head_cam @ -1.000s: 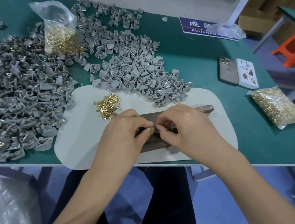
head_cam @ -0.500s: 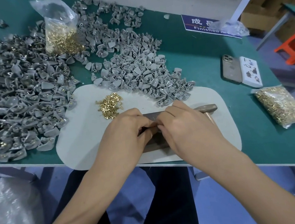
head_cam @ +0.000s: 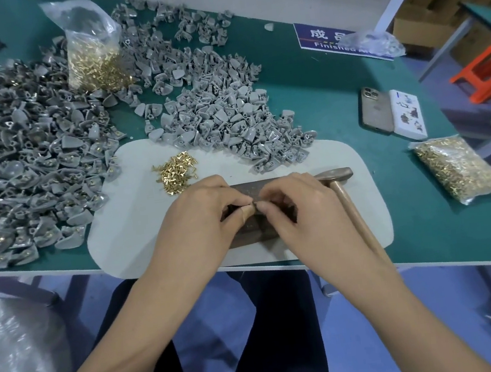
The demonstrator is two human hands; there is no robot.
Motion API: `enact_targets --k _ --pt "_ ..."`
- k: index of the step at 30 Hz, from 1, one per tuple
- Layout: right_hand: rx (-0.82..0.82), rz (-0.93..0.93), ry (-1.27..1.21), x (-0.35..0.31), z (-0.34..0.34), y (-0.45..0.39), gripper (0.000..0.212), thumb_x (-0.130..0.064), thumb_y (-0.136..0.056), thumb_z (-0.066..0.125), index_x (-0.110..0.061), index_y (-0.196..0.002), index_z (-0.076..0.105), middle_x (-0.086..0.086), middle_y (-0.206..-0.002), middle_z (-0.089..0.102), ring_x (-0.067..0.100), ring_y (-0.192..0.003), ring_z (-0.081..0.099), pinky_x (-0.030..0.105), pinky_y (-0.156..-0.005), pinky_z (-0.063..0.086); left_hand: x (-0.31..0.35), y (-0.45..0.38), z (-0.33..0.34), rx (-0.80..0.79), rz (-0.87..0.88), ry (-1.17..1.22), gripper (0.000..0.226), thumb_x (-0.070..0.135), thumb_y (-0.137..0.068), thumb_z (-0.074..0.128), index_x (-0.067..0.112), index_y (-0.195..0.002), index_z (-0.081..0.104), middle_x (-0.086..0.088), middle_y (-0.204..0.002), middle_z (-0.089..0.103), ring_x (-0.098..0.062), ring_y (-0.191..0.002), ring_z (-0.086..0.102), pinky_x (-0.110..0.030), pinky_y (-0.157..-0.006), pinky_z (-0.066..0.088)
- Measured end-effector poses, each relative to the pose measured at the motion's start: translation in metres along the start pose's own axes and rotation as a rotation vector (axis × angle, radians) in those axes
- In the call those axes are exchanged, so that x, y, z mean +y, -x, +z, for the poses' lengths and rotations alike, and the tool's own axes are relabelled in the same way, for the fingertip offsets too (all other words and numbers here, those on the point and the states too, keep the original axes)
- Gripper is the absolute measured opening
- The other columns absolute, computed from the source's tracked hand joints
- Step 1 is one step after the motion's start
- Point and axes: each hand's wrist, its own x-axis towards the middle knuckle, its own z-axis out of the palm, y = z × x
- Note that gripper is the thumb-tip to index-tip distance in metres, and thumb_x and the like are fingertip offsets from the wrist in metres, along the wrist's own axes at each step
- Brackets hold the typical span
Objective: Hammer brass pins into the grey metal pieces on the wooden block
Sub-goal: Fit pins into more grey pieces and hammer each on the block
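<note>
A dark wooden block (head_cam: 256, 186) lies on a white mat (head_cam: 137, 220) at the table's near edge. My left hand (head_cam: 202, 219) and my right hand (head_cam: 303, 209) meet above it. Their thumbs and forefingers pinch a small grey metal piece (head_cam: 254, 205), which is mostly hidden. No pin shows between the fingers. Loose brass pins (head_cam: 176, 174) sit in a small heap on the mat, just beyond my left hand. A hammer (head_cam: 334, 174) lies right of the block. Its wooden handle runs back beside my right wrist.
Light grey pieces (head_cam: 229, 116) are heaped behind the mat, darker ones (head_cam: 18, 158) to the left. A bag of pins (head_cam: 95, 59) stands at the back, another bag (head_cam: 458, 169) lies right. A phone (head_cam: 376, 112) and a white box (head_cam: 408, 113) lie right.
Both hands stay together over the block, fingertips working at the same spot. My right hand has shifted slightly, so more of the hammer's handle shows.
</note>
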Motion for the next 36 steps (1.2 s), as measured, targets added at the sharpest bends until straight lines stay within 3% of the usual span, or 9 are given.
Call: enact_targets --k 4,8,11,14,18,21,26,31,36 --pt "0.237 0.393 0.152 0.041 -0.011 0.013 0.027 -0.036 -0.097 0.064 -0.016 -0.116 0.06 0.005 -0.111 0.059 0.026 -0.107 0.053 0.037 -0.083 0.044 0.001 0.0 -0.001 -0.004 -0.025 -0.001 0.007 0.026 -0.086 0.078 0.029 -0.091 0.08 0.011 -0.079 0.06 -0.009 -0.075 0.057 -0.039 -0.07 0.05" --pt "0.007 0.681 0.439 0.075 -0.02 0.03 0.038 -0.041 -0.102 0.055 -0.01 -0.125 0.053 0.017 -0.123 0.054 0.039 -0.114 0.049 0.048 -0.085 0.044 0.0 0.002 0.0 -0.003 -0.032 -0.012 0.006 0.029 -0.086 0.076 0.033 -0.091 0.079 0.012 -0.081 0.058 -0.009 -0.079 0.054 -0.039 -0.07 0.05" --pt "-0.024 0.601 0.382 0.083 -0.031 0.026 0.031 -0.036 -0.107 0.045 -0.007 -0.11 0.055 0.016 -0.11 0.053 0.042 -0.093 0.055 0.046 -0.073 0.044 0.001 0.005 0.001 0.021 -0.058 -0.058 0.003 0.036 -0.087 0.074 0.037 -0.089 0.075 0.014 -0.084 0.056 -0.007 -0.084 0.051 -0.033 -0.066 0.045" --pt "0.035 0.504 0.195 0.079 -0.051 0.026 0.036 -0.038 -0.108 0.039 -0.014 -0.085 0.053 0.006 -0.082 0.055 0.023 -0.068 0.051 0.038 -0.057 0.037 0.0 0.004 -0.001 -0.007 -0.104 -0.026 0.004 0.042 -0.085 0.075 0.04 -0.087 0.072 0.018 -0.085 0.056 -0.003 -0.085 0.051 -0.03 -0.064 0.04" --pt "0.05 0.405 -0.321 0.04 -0.059 0.029 0.028 -0.048 -0.105 0.047 -0.028 -0.101 0.067 -0.015 -0.071 0.058 0.006 -0.053 0.043 0.023 -0.053 0.038 0.0 0.004 -0.005 0.001 -0.11 -0.08 0.009 0.049 -0.083 0.074 0.041 -0.087 0.071 0.02 -0.085 0.057 -0.002 -0.085 0.052 -0.023 -0.062 0.035" --pt "-0.072 0.191 -0.266 0.016 -0.051 0.032 0.015 -0.041 -0.106 0.05 -0.04 -0.111 0.064 -0.009 -0.067 0.057 0.005 -0.053 0.046 0.01 -0.053 0.034 0.003 0.003 -0.007 -0.011 -0.083 -0.166 0.009 0.049 -0.085 0.072 0.041 -0.088 0.072 0.017 -0.085 0.059 -0.006 -0.088 0.052 -0.029 -0.064 0.041" --pt "-0.076 0.165 -0.173 0.002 -0.043 0.035 0.023 -0.038 -0.107 0.047 -0.038 -0.121 0.066 -0.016 -0.067 0.056 0.009 -0.065 0.051 0.013 -0.058 0.036 0.007 -0.001 -0.01 -0.009 -0.049 -0.277 0.006 0.047 -0.085 0.075 0.042 -0.088 0.074 0.019 -0.084 0.062 -0.008 -0.094 0.053 -0.037 -0.072 0.049" --pt "0.115 0.102 -0.146 -0.001 -0.044 0.036 0.019 -0.04 -0.11 0.044 -0.045 -0.103 0.061 -0.008 -0.064 0.039 0.014 -0.059 0.035 0.019 -0.051 0.028 0.007 -0.003 -0.01 -0.002 -0.039 -0.304 0.005 0.048 -0.084 0.075 0.043 -0.086 0.074 0.021 -0.082 0.062 -0.006 -0.092 0.052 -0.032 -0.067 0.041" --pt "-0.03 0.199 -0.076 0.002 -0.027 0.038 0.027 -0.046 -0.108 0.044 -0.042 -0.128 0.061 -0.015 -0.076 0.062 0.013 -0.067 0.05 0.035 -0.067 0.05 0.006 -0.004 -0.01 0.003 -0.025 -0.359 0.005 0.047 -0.083 0.077 0.044 -0.087 0.075 0.021 -0.08 0.061 -0.009 -0.092 0.054 -0.031 -0.065 0.038"
